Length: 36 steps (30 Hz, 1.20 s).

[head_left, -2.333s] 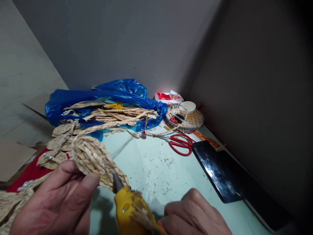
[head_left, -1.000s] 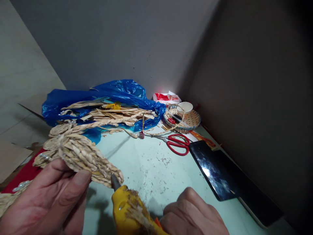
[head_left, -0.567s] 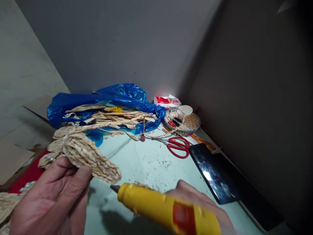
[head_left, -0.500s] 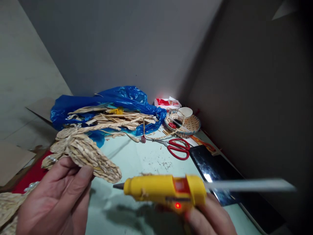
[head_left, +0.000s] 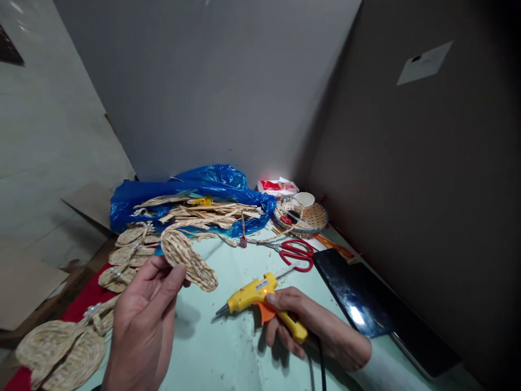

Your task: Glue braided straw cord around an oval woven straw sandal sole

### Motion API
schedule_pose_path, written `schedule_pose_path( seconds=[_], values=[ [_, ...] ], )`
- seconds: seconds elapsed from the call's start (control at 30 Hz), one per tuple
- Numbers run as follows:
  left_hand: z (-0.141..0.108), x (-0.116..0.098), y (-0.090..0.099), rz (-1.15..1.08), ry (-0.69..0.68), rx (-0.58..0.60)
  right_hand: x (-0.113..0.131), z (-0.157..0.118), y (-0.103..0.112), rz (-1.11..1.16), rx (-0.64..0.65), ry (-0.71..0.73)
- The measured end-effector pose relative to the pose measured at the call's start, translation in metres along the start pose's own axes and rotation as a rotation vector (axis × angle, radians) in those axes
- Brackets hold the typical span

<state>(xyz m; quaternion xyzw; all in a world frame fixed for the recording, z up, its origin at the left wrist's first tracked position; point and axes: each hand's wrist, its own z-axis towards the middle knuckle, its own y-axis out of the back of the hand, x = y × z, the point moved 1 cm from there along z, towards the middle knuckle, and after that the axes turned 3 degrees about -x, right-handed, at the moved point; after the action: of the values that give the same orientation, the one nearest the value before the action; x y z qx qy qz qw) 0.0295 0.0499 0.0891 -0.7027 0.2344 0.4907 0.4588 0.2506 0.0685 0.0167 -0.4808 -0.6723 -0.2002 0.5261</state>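
Note:
Between the thumb and fingers of my left hand [head_left: 142,320] is a small braided straw sole [head_left: 189,260], oval and held tilted above the table. My right hand [head_left: 315,317] is closed loosely on a yellow hot glue gun [head_left: 253,290], its thumb on the body near a lit orange light. The gun sits low over the tabletop, dark nozzle pointing left, with an orange trigger and a glue stick out the back. To the left of my left hand lie several straw slippers [head_left: 57,347] with pearl-trimmed straps.
A blue plastic bag [head_left: 134,201] with straw strips [head_left: 215,214] lies at the back. Red-handled scissors [head_left: 297,254], a woven basket [head_left: 315,220] with a white bowl [head_left: 303,200], and a dark glossy tablet [head_left: 345,288] are to the right. A wall [head_left: 220,98] rises behind.
The glue gun has gone down and away from the straw sole, toward the table, its nozzle now angled downward. The sole has shifted right in view. The camera view has tilted up.

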Motion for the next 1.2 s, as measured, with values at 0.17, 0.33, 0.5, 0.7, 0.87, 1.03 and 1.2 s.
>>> schedule_pose_path(
  seconds=[0.17, 0.33, 0.5, 0.7, 0.87, 1.03, 1.2],
  values=[
    [-0.004, 0.003, 0.001, 0.029, 0.030, 0.080, -0.004, 0.006, 0.004, -0.190, 0.039, -0.102],
    [-0.008, 0.006, 0.002, 0.054, 0.051, 0.160, 0.019, -0.011, -0.003, -0.578, -0.107, 0.001],
    [-0.012, 0.017, 0.000, 0.077, 0.070, 0.179, 0.048, -0.037, -0.027, -0.928, -0.447, 0.323],
    [-0.016, 0.030, 0.001, 0.148, 0.130, 0.191, 0.031, -0.022, -0.056, -1.011, -0.416, 0.770],
    [-0.022, 0.035, 0.003, 0.236, 0.135, 0.201, 0.016, -0.008, -0.058, -1.051, -0.464, 0.875],
    [-0.028, 0.035, 0.000, 0.288, 0.152, 0.097, 0.015, -0.010, -0.057, -1.090, -0.454, 0.937],
    [-0.025, 0.040, -0.002, 0.302, 0.187, 0.121, 0.017, -0.012, -0.053, -1.074, -0.408, 0.912]
  ],
)
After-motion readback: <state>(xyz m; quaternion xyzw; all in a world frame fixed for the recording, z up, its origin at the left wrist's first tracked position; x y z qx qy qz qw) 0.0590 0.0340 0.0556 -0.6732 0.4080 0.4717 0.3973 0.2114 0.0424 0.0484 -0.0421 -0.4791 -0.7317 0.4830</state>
